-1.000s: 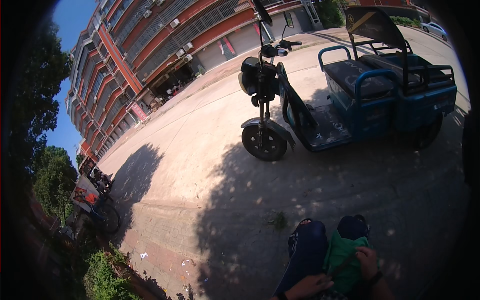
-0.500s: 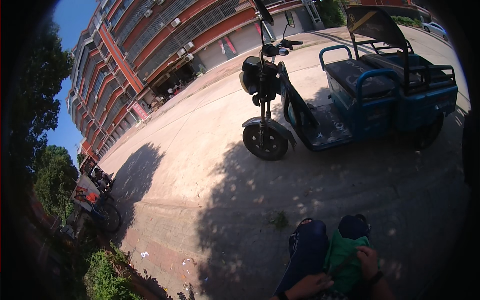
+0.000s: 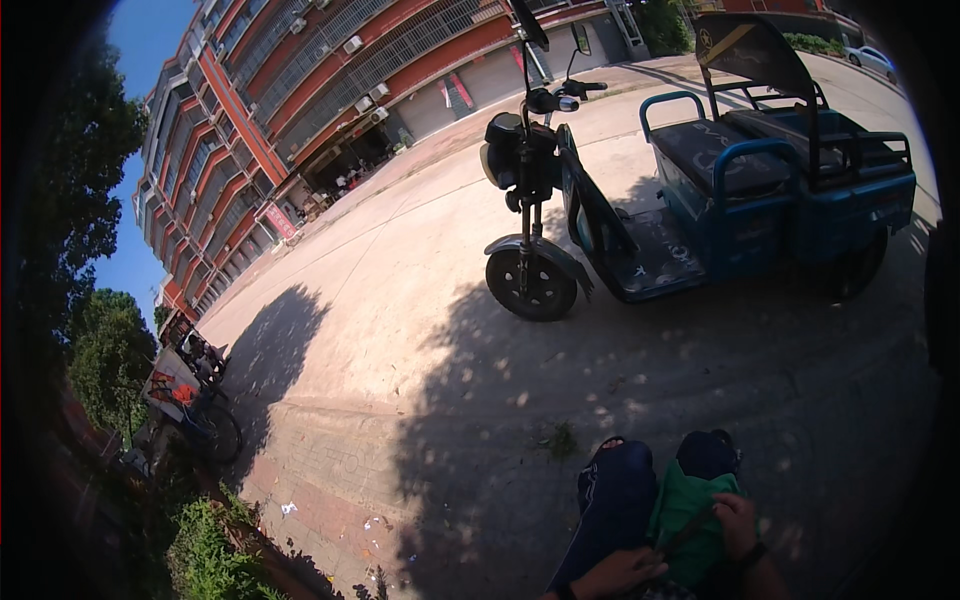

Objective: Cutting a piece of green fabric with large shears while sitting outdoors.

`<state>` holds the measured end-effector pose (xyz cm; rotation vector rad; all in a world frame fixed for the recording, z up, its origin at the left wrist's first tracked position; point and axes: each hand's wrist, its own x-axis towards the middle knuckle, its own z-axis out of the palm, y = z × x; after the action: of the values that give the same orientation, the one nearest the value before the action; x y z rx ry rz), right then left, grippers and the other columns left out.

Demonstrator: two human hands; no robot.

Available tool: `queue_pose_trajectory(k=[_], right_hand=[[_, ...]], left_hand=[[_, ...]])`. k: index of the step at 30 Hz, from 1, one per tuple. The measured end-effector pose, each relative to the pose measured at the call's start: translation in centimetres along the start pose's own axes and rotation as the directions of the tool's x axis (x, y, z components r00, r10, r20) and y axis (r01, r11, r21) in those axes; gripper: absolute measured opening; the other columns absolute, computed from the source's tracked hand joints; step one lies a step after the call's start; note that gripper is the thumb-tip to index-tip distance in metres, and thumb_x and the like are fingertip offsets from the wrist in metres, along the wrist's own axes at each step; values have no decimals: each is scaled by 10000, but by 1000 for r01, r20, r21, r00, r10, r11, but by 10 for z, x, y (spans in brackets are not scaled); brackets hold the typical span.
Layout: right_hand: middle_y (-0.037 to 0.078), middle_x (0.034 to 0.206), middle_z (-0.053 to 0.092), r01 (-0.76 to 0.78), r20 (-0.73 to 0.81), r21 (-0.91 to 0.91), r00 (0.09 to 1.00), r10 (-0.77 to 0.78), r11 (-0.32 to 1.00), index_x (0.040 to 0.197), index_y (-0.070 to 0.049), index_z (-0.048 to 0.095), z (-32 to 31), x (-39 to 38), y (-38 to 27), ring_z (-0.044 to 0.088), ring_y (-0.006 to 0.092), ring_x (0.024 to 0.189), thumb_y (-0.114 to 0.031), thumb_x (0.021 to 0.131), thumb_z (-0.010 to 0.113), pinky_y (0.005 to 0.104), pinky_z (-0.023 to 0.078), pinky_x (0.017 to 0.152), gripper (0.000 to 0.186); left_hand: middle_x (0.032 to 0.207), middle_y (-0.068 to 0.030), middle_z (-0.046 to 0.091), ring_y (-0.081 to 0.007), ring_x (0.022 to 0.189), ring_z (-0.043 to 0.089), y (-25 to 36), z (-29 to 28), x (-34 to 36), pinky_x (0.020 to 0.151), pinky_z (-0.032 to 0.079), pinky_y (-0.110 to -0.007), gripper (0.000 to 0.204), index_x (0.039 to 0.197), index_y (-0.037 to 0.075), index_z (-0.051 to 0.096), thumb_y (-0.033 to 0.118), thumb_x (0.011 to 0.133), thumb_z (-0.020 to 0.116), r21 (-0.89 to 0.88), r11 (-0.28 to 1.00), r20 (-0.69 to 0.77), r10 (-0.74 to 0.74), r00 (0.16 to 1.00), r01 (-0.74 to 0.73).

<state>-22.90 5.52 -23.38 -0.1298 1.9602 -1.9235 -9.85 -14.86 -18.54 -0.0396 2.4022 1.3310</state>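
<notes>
Seated, I have a green cloth (image 3: 683,492) spread over my right knee. A thin, dark, strip-like thing (image 3: 688,532) slants across the cloth between my two hands; its kind is too dim to make out. My left hand (image 3: 622,570) is closed at its lower end, over my left thigh. Higher up and to the right, my right hand (image 3: 736,524) pinches its other end, fingers curled against the cloth. Dark bands circle both wrists. The fingertips are partly in shadow.
A blue cargo tricycle (image 3: 740,195) stands on the pavement ahead. At the left are another parked cycle (image 3: 215,430), green shrubs (image 3: 215,555) and trees (image 3: 110,350). Litter scraps (image 3: 290,509) and a weed tuft (image 3: 560,438) dot the ground. A red-and-grey building (image 3: 330,80) rises behind.
The dark strip shows a little more plainly between my hands. Both hands otherwise stay nearly in place, and the surroundings look the same.
</notes>
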Motion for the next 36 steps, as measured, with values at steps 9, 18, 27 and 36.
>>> queue_pose_trajectory(k=[9, 18, 27, 36], right_hand=[[37, 914, 652, -4, 12, 21, 1000, 4, 1000, 1017, 40, 650, 1, -1, -3, 574, 105, 853, -90, 821, 569, 259, 454, 786, 249], [36, 922, 651, 3, 32, 59, 999, -5, 998, 1023, 41, 646, -2, 2, 9, 574, 107, 861, -107, 828, 567, 262, 455, 786, 258], [49, 923, 658, 14, 21, 32, 1000, -15, 999, 1016, 45, 649, 1, 2, 6, 582, 114, 854, -108, 817, 585, 266, 462, 782, 259], [47, 917, 661, 4, 25, 70, 1000, -6, 998, 1013, 44, 652, 1, -1, -2, 585, 111, 848, -100, 819, 581, 263, 464, 779, 252]], left_hand=[[869, -212, 621, -353, 808, 600, 5, -3, 0, 697, 447, -416, 572, 995, -19, 591, 538, 882, 531, -43, 999, -2, -1, 1000, 1], [817, -201, 612, -360, 768, 591, 9, -1, -2, 675, 446, -413, 507, 945, -6, 583, 496, 882, 553, -79, 997, -82, -12, 997, 5], [693, -173, 499, -328, 649, 525, -4, 4, 1, 613, 413, -407, 392, 868, 3, 541, 389, 933, 527, -506, 852, -87, -208, 974, 137], [728, -186, 524, -329, 684, 543, 12, -7, -2, 623, 401, -405, 435, 845, 1, 545, 430, 922, 529, -168, 985, -39, 21, 999, -27]])
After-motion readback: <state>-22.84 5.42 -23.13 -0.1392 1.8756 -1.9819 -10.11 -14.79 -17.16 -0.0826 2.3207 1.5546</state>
